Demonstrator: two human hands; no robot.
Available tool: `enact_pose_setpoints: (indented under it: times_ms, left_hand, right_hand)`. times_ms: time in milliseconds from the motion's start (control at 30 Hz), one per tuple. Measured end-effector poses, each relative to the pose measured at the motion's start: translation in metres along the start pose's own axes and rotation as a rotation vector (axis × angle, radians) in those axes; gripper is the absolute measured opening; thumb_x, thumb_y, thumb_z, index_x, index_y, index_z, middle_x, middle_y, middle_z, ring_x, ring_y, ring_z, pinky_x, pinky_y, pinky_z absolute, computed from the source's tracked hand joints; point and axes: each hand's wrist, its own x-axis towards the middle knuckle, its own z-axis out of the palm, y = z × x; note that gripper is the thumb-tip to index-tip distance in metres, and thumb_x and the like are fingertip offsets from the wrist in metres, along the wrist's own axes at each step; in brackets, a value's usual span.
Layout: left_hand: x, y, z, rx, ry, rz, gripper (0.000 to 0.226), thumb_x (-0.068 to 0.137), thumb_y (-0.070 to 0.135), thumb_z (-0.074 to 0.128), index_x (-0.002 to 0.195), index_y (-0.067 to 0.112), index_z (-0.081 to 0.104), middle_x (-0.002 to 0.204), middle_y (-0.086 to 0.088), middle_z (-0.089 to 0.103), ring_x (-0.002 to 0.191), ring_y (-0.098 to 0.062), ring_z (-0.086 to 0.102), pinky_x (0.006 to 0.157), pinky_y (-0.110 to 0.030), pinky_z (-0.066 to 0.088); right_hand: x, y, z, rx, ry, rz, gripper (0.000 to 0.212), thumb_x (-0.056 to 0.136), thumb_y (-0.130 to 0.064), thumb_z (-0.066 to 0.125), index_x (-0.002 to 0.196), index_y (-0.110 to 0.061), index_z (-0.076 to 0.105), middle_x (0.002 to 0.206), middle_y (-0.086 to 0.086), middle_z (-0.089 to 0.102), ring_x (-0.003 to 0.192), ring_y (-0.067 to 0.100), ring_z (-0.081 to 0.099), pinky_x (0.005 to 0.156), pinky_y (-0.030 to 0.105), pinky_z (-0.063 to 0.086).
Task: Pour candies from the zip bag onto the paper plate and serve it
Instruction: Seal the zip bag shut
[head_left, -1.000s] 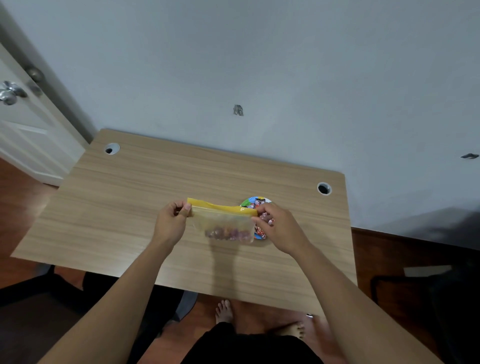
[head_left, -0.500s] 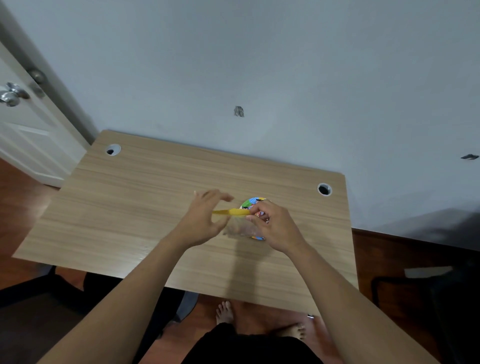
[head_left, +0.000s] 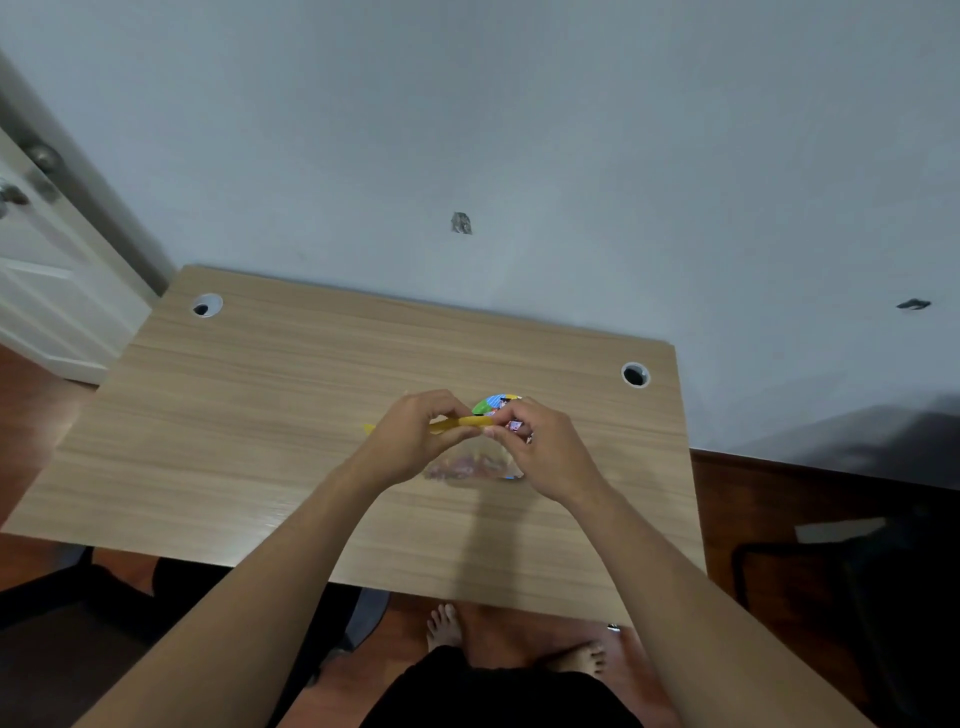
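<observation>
Your left hand (head_left: 415, 439) and right hand (head_left: 540, 449) meet over the desk (head_left: 260, 415), both pinching the bag's (head_left: 467, 457) yellow zip strip (head_left: 452, 425) w/ fingertips close together. The clear bag hangs below the strip, candies (head_left: 462, 465) at its bottom. The plate (head_left: 493, 404) sits just behind your right hand, mostly hidden.

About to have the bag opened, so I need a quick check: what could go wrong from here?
Both the left hand and right hand pinch the yellow zip strip close together; a sudden pull could scatter the candies onto the desk. The hands and zip bag hide most of the paper plate, so pouring may miss it.
</observation>
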Motion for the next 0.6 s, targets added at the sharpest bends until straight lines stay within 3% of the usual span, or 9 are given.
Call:
enact_pose_setpoints:
  times_ms: [133, 433, 600]
  left_hand:
    - [0.0, -0.002, 0.002, 0.017, 0.003, 0.008, 0.01, 0.093, 0.032, 0.081, 0.094, 0.022, 0.081, 0.088, 0.01, 0.073, 0.083, -0.01, 0.067, 0.076, -0.025, 0.051]
    - [0.003, -0.012, 0.007, 0.034, -0.01, -0.076, 0.014, 0.093, 0.042, 0.078, 0.096, 0.028, 0.079, 0.092, 0.012, 0.075, 0.088, -0.009, 0.069, 0.083, -0.043, 0.055]
    - [0.006, -0.021, 0.009, 0.115, -0.002, -0.057, 0.022, 0.09, 0.052, 0.076, 0.094, 0.031, 0.079, 0.088, 0.015, 0.075, 0.083, -0.009, 0.068, 0.079, -0.046, 0.055]
  right_hand:
    - [0.001, -0.001, 0.001, 0.016, 0.002, 0.025, 0.008, 0.096, -0.026, 0.08, 0.095, -0.018, 0.078, 0.099, -0.009, 0.078, 0.08, 0.013, 0.067, 0.071, 0.012, 0.045]
    - [0.005, -0.002, 0.0, 0.023, -0.024, 0.05, 0.006, 0.096, -0.024, 0.08, 0.094, -0.019, 0.078, 0.096, -0.009, 0.077, 0.078, 0.015, 0.065, 0.069, 0.015, 0.044]
    - [0.006, -0.001, -0.001, 0.008, -0.046, 0.039, 0.005, 0.096, -0.022, 0.08, 0.094, -0.018, 0.078, 0.086, -0.033, 0.07, 0.073, 0.016, 0.063, 0.065, 0.02, 0.047]
